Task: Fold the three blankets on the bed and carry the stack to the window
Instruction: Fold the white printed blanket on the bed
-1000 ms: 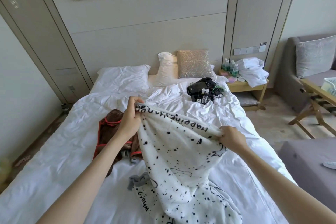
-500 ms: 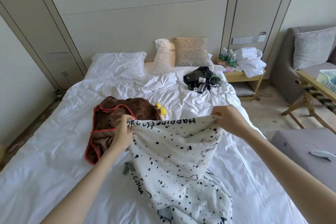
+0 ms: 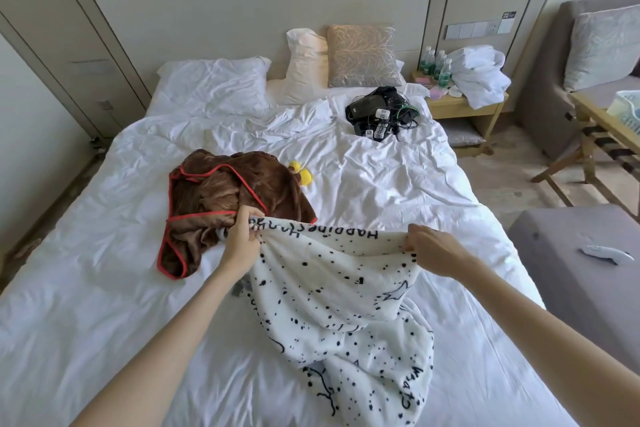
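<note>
- Hands both pinching: left hand (image 3: 239,243) nips one corner of the white spotted blanket (image 3: 332,288), and right hand (image 3: 433,250) nips the other end of the same lettered edge. The edge is stretched between them, lifted off the bed (image 3: 86,288), likely to square the cloth for a first fold.
- Left of centre, brown blanket (image 3: 221,198) with red trim lies bunched on the bed just beyond the left hand, unfolded; looks parked until its turn.
- Centre, white spotted blanket hangs from the held edge, its lower part crumpled on the bed towards the person.
- Under its left side, a grey scrap (image 3: 238,289); third blanket or not, cannot tell.
- Small yellow toy (image 3: 303,175) beside the brown heap; black gear pile (image 3: 379,114) near the head of the bed, well apart.
- No folded stack seen; window out of view.
</note>
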Motion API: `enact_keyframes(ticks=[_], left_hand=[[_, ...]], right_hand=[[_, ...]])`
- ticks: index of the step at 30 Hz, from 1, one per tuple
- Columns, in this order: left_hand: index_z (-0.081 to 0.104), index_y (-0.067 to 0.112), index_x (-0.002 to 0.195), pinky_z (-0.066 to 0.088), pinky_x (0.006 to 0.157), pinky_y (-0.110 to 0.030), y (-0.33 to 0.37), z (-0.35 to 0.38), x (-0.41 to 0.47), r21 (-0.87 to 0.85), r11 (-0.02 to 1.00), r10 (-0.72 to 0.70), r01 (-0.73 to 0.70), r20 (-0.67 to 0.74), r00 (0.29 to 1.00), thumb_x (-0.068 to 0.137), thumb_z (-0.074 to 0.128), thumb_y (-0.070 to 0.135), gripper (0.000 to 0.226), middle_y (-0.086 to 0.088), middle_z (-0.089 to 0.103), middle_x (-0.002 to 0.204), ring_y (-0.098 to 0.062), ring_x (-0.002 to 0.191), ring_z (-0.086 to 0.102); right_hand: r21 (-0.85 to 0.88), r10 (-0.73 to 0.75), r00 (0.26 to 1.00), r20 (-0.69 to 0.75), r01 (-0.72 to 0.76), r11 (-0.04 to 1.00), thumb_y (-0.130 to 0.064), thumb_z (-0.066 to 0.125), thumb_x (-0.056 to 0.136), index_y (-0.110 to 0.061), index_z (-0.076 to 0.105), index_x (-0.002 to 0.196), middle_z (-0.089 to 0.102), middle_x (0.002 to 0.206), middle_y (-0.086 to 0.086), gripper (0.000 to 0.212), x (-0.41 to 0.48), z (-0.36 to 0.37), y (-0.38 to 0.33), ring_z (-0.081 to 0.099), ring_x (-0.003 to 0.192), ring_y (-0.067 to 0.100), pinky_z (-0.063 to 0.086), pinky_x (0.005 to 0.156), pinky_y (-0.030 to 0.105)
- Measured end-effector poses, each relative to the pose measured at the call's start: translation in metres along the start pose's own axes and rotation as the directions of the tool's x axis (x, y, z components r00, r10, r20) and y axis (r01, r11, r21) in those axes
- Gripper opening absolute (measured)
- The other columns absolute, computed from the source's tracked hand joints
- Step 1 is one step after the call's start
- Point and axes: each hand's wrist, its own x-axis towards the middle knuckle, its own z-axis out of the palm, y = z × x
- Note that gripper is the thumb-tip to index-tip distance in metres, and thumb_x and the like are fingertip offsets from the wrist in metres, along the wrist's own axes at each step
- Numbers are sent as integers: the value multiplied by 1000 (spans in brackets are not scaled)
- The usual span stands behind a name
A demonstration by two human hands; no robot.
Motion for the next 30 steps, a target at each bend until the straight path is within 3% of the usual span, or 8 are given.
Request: enact_keyframes(ticks=[4, 7, 9, 13, 19, 22, 26, 30], left_hand=[[48, 6, 104, 39, 66, -2, -6, 2, 0, -3, 1000, -24, 24, 1, 1000, 83, 38, -22, 37, -6, 54, 98, -3, 82, 51], [49, 7, 105, 39, 66, -2, -11, 7, -1, 11, 999, -51, 51, 22, 998, 84, 37, -22, 38, -6, 55, 98, -2, 83, 52], [49, 9, 106, 39, 65, -2, -17, 9, -1, 33, 997, -72, 71, 19, 997, 85, 37, -21, 38, -7, 55, 101, -2, 83, 51], [50, 12, 108, 38, 63, -2, -33, 7, -2, 67, 987, -143, 143, 0, 990, 90, 38, -16, 35, -6, 54, 108, -1, 80, 49], [52, 17, 109, 37, 59, -9, -48, 16, -15, 32, 969, -245, 246, -13, 969, 93, 44, -10, 32, -3, 57, 102, -2, 74, 49], [52, 15, 109, 37, 60, -11, -52, 26, -27, 21, 960, -279, 279, 14, 960, 94, 43, -8, 29, -1, 55, 101, -3, 74, 48], [50, 8, 114, 38, 65, -19, -56, 38, -48, 13, 944, -331, 331, 38, 943, 94, 40, -11, 29, -5, 55, 108, -17, 85, 52], [50, 3, 121, 39, 65, -17, -58, 34, -64, 40, 939, -344, 342, 43, 938, 93, 38, -14, 35, -7, 55, 108, -20, 92, 52]], right_hand=[[-183, -56, 997, 49, 64, 981, -19, 56, 87, -29, 43, 136, 51, 115, -3, 52, -11, 20, 13, 54, 104, 16, 39, 69, 24], [-126, -4, 1000, 11, 5, 992, -48, 58, 91, -30, 54, 126, 56, 103, -6, 40, -9, 27, 11, 59, 95, 17, 36, 68, 26], [12, 0, 1000, -4, 0, 1000, -43, 60, 91, -26, 61, 119, 55, 94, -7, 33, -7, 30, 11, 59, 91, 19, 33, 64, 26], [417, 74, 996, -49, -47, 908, -23, 68, 89, -20, 63, 126, 61, 110, -1, 37, -10, 28, 18, 62, 95, 23, 43, 74, 29], [648, 97, 993, -70, -29, 761, 21, 55, 78, -17, 76, 96, 42, 82, -1, 47, -9, 31, 18, 47, 78, 28, 44, 67, 35], [462, 173, 966, -190, -67, 884, 9, 64, 81, -18, 78, 93, 50, 82, -6, 33, -18, 45, 21, 53, 73, 22, 41, 60, 31], [238, 64, 980, -189, -17, 971, -3, 67, 84, -13, 74, 95, 52, 81, -9, 16, -30, 63, 19, 54, 64, 14, 35, 50, 15], [198, 17, 979, -204, 24, 980, -11, 67, 88, -10, 71, 106, 61, 91, -1, 19, -33, 62, 11, 61, 68, 18, 54, 62, 30]])
